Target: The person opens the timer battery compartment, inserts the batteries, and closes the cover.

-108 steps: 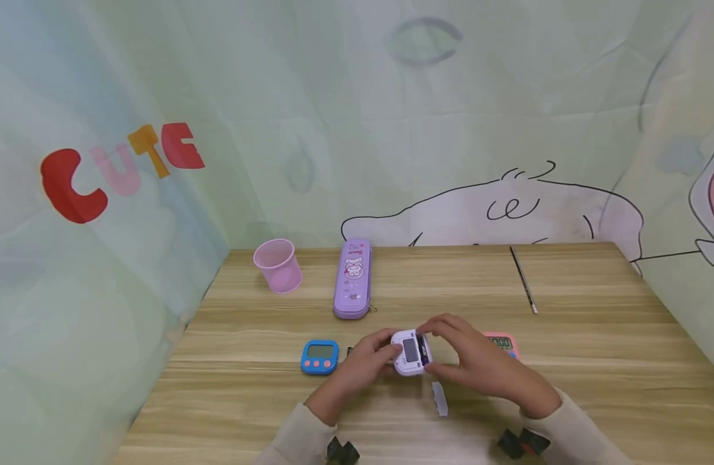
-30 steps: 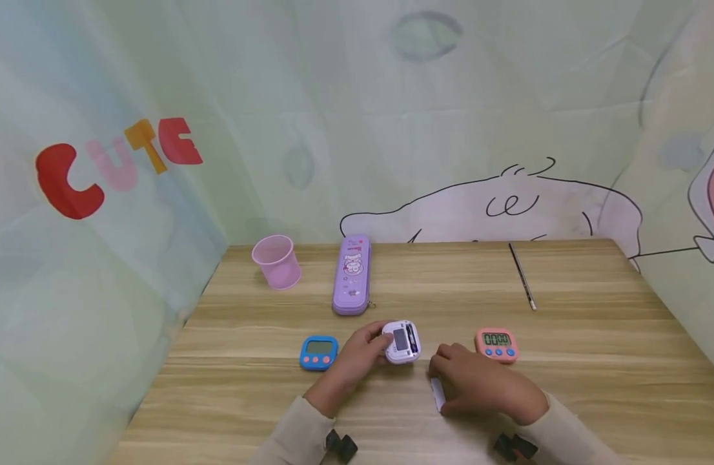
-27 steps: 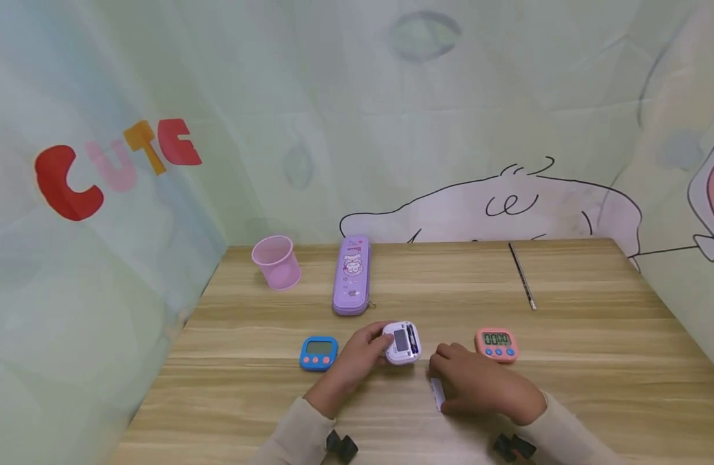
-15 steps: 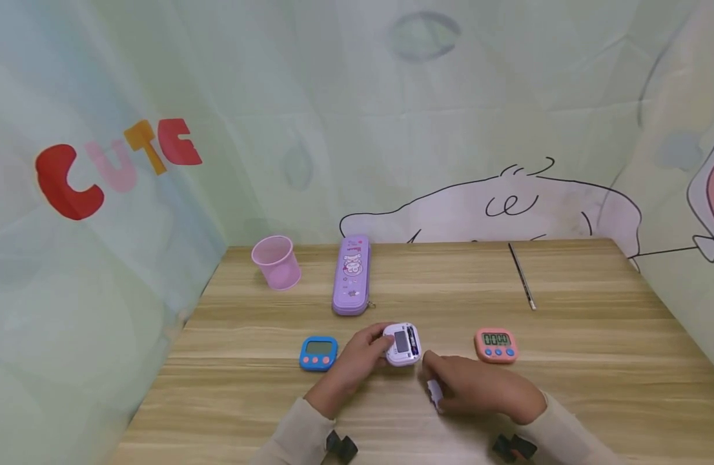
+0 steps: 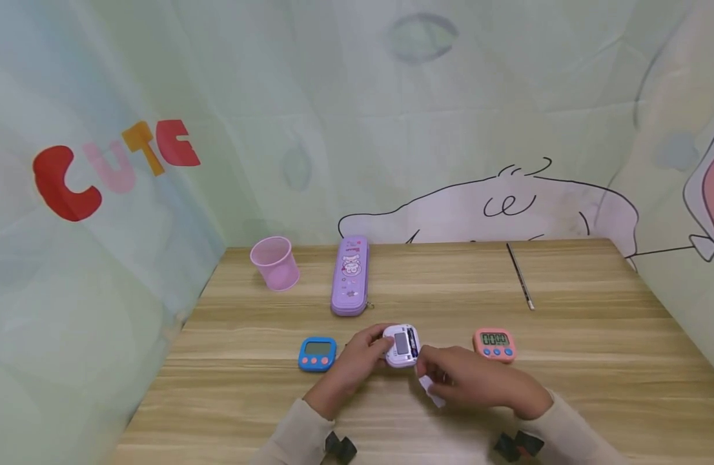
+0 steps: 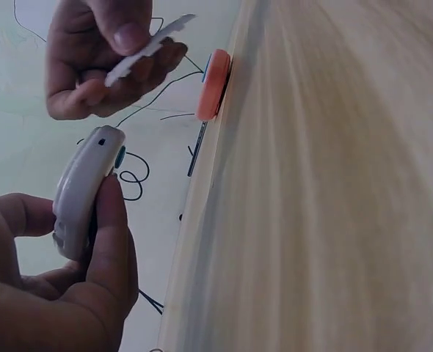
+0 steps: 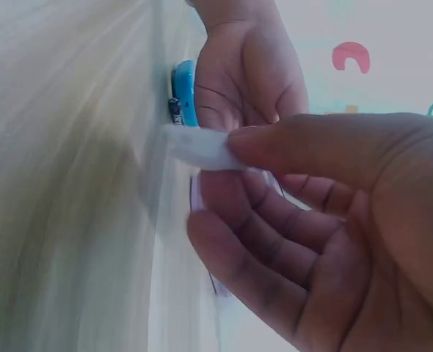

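Note:
My left hand [image 5: 363, 355] holds a white digital timer [image 5: 401, 345] with its back turned up, the thumb on top. The battery slot along its right side is uncovered, and a dark battery [image 5: 412, 342] lies in it. In the left wrist view the timer [image 6: 84, 191] is gripped above the table. Just right of it, my right hand [image 5: 467, 378] pinches a thin white battery cover [image 5: 430, 390] between thumb and fingers. The cover [image 7: 202, 148] hangs in front of the left hand in the right wrist view, its far end free.
A blue timer [image 5: 317, 354] lies left of the hands, with a small dark cylinder [image 7: 175, 110] beside it. To the right is a pink timer [image 5: 494, 345]. Farther back stand or lie a pink cup [image 5: 281, 272], a purple pencil case [image 5: 350, 278] and a pencil [image 5: 520, 276].
My right hand has left the timer, picked the battery cover up off the table and brought it up and leftward to the timer's side. The left hand keeps holding the timer, slightly farther left.

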`<state>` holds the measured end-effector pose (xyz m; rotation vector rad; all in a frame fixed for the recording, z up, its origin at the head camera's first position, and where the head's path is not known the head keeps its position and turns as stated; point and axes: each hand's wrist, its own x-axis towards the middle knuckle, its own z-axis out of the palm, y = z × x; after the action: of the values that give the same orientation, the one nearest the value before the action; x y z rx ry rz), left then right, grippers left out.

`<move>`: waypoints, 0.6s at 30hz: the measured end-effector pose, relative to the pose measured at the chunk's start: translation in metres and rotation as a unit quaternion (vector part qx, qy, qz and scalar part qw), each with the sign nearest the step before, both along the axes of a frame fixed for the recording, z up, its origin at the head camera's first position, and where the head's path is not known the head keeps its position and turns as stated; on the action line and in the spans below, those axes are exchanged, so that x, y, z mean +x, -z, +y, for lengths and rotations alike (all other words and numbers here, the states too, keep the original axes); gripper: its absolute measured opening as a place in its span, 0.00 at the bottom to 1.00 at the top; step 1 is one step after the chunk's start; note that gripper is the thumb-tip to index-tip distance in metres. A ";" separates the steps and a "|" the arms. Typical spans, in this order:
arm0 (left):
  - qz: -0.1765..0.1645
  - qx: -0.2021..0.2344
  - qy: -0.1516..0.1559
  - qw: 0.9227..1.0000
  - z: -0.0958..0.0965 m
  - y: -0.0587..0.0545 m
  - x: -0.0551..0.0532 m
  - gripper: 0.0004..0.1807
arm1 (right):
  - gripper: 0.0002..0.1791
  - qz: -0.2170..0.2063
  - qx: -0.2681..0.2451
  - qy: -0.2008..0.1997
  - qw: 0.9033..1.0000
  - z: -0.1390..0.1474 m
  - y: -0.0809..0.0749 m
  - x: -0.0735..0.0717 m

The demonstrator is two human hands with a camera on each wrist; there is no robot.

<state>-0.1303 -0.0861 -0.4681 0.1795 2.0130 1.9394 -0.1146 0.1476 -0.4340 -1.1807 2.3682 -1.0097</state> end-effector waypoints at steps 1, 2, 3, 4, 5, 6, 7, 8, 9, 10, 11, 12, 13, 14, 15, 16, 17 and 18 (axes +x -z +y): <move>0.000 0.002 0.002 1.000 0.000 0.000 0.000 0.22 | 0.12 -0.003 -0.008 0.005 1.000 0.000 -0.001 0.000; 0.000 0.004 0.004 1.000 0.000 -0.001 0.001 0.22 | 0.11 -0.004 -0.018 0.012 1.000 0.000 -0.001 -0.001; 0.000 0.005 0.006 1.000 0.000 -0.001 0.001 0.22 | 0.11 -0.008 -0.031 0.022 0.999 0.000 -0.002 -0.002; -0.001 0.005 0.008 1.000 0.000 -0.002 0.001 0.22 | 0.11 -0.011 -0.045 0.034 0.998 -0.001 -0.002 -0.003; 0.001 0.004 0.011 1.000 0.000 -0.002 0.002 0.22 | 0.10 -0.012 -0.060 0.046 0.997 -0.001 -0.002 -0.004; 0.003 0.002 0.016 1.000 0.001 -0.003 0.002 0.22 | 0.10 -0.014 -0.075 0.062 0.995 -0.002 -0.003 -0.005; 0.003 0.001 0.020 1.000 0.001 -0.004 0.003 0.22 | 0.10 -0.016 -0.093 0.077 0.993 -0.002 -0.004 -0.005; 0.003 -0.002 0.024 1.000 0.001 -0.004 0.003 0.22 | 0.10 -0.015 -0.110 0.091 0.990 -0.003 -0.005 -0.006; 0.004 -0.004 0.028 1.000 0.001 -0.006 0.004 0.22 | 0.10 -0.017 -0.127 0.105 0.986 -0.003 -0.006 -0.007; 0.004 -0.006 0.031 1.000 0.002 -0.007 0.005 0.22 | 0.11 -0.020 -0.143 0.118 0.982 -0.004 -0.006 -0.007; 0.005 -0.009 0.034 0.999 0.002 -0.009 0.006 0.21 | 0.11 -0.023 -0.159 0.130 0.978 -0.004 -0.006 -0.008; 0.005 -0.011 0.035 0.999 0.003 -0.010 0.006 0.21 | 0.12 -0.028 -0.174 0.140 0.974 -0.004 -0.006 -0.008; 0.006 -0.012 0.036 0.999 0.003 -0.012 0.007 0.21 | 0.12 -0.032 -0.189 0.148 0.970 -0.004 -0.005 -0.009; 0.009 -0.016 0.036 0.999 0.004 -0.014 0.008 0.21 | 0.12 -0.035 -0.198 0.155 0.967 -0.004 -0.003 -0.010; 0.012 -0.018 0.037 0.999 0.004 -0.016 0.009 0.21 | 0.12 -0.039 -0.206 0.160 0.965 -0.004 -0.002 -0.011; 0.014 -0.021 0.038 0.999 0.005 -0.017 0.009 0.21 | 0.12 -0.042 -0.211 0.164 0.963 -0.004 0.000 -0.011; 0.016 -0.024 0.040 0.999 0.005 -0.018 0.010 0.21 | 0.12 -0.044 -0.214 0.167 0.961 -0.004 0.001 -0.012; 0.018 -0.027 0.041 0.999 0.005 -0.019 0.010 0.21 | 0.12 -0.044 -0.215 0.169 0.961 -0.004 0.002 -0.012</move>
<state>-0.1199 -0.0812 -0.4494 0.2811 2.0447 1.8429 -0.1270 0.1438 -0.4364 -0.8405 2.3984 -1.7202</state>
